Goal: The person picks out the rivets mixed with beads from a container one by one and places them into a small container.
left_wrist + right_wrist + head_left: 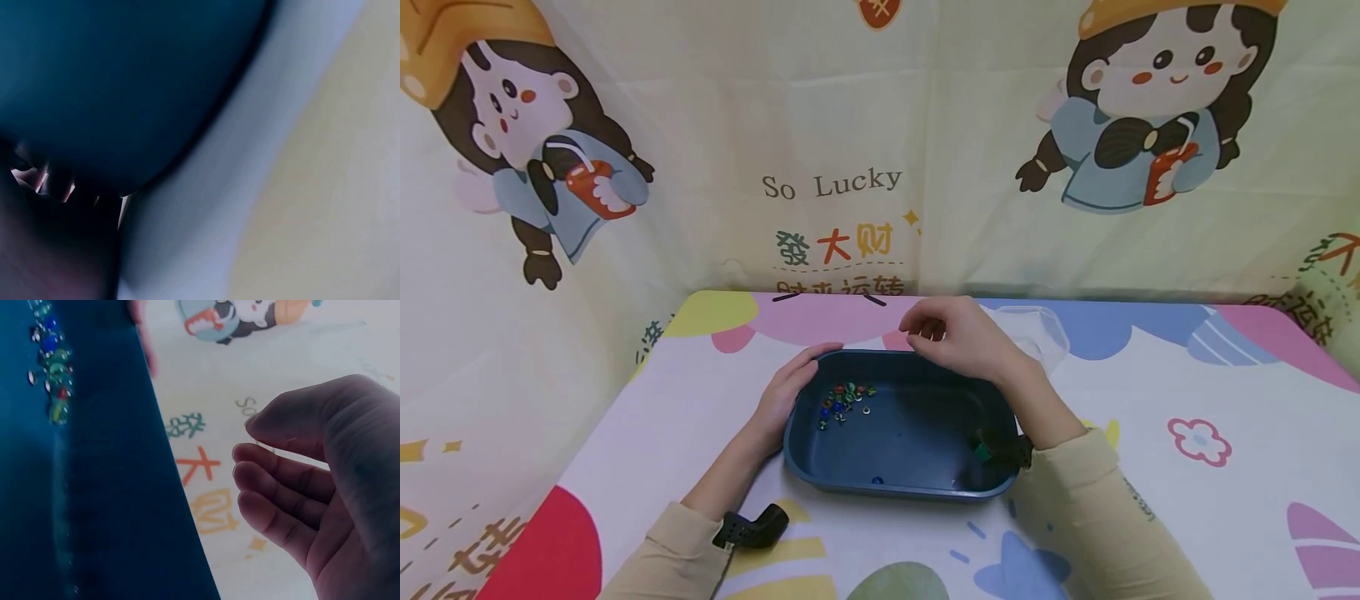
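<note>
A dark blue basin (917,433) stands on the table, with glass marbles (850,388) and small silvery pieces (867,410) clustered at its left inside. One blue marble (877,481) lies apart by the near wall. My left hand (782,400) holds the basin's left side, fingers around the far left corner; its fingers (59,181) look dark in the left wrist view. Above the basin's far rim hovers my right hand (955,337), fingers loosely bent. In the right wrist view a gap separates its thumb (287,422) from the fingers, and nothing shows between them.
Behind my right hand, a clear plastic container (1041,333) rests toward the back of the table. A patterned cloth (1150,400) covers the tabletop, and a printed curtain (970,167) hangs behind it. Dark cameras are strapped to both wrists.
</note>
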A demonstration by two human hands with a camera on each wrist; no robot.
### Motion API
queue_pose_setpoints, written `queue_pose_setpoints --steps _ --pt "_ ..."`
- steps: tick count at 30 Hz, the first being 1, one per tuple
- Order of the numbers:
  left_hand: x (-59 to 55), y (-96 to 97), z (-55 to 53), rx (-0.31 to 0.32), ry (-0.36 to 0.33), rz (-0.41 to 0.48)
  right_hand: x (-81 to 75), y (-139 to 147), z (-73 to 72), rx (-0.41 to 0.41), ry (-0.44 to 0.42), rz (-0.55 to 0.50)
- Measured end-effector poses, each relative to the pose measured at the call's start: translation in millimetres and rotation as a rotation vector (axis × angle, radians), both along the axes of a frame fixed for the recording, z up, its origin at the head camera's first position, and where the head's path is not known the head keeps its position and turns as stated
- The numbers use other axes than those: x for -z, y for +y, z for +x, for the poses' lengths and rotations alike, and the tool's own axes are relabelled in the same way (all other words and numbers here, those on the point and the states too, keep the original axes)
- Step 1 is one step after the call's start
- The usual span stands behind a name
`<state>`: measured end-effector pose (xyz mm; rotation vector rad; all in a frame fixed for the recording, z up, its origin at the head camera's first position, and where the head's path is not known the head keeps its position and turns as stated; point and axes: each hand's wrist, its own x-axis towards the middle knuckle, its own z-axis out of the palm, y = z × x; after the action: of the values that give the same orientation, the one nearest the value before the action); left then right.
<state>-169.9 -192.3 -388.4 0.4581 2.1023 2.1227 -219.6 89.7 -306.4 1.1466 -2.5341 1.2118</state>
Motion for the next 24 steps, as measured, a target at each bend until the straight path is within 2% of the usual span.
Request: queue_pose_setpoints --steps 9,15,20,24 --pt "-1.1 -0.5 0.4 -0.008 0.002 -0.01 9.4 -15.4 -1.9 -0.062 0.035 0.056" --pt "-0.7 -0.2 0.7 -0.015 0.005 -0.021 15.8 -18.9 -3.9 -0.114 0.038 0.058" --pt "0.6 1.7 0.2 -0.002 0.0 -0.002 17.4 -20.8 -2.8 -0.147 0.046 0.056" --pt "0.2 1.6 0.0 -0.004 -0.002 -0.004 18.0 -25.5 -1.8 -0.173 0.076 0.095"
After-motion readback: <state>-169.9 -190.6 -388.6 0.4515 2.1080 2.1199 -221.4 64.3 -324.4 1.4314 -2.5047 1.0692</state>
